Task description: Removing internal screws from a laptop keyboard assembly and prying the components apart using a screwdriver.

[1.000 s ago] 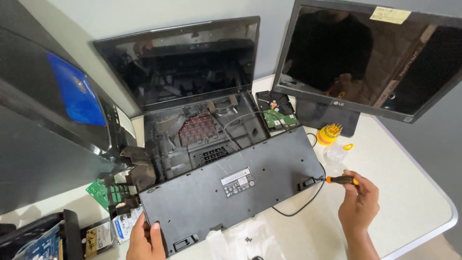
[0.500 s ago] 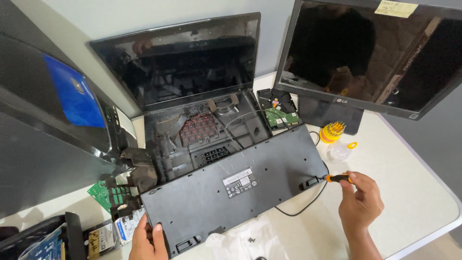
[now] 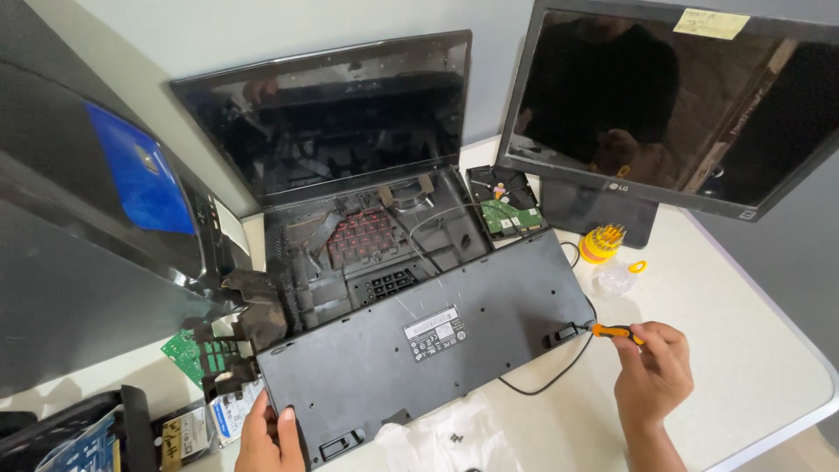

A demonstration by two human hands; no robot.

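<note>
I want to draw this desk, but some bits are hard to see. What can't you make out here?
All in the head view:
- Keyboard: lies face down, so its keys are hidden.
- Screwdriver: the tip is too small to make out against the keyboard's edge.
- Left hand: cut off by the bottom edge.
- Screws on the plastic bag: too small to count.
- Monitor: cut off at the top and right edges.

The scene was brightly and evenly lit by soft, daylight-like light, and shadows under the keyboard and on the counter were faint. The dark laptop screen and the monitor at the far right mirrored the room and a dim figure, with mild glare. Focus was sharp at the centre; straight edges bowed and stretched toward the frame's borders, most strongly at the left.
</note>
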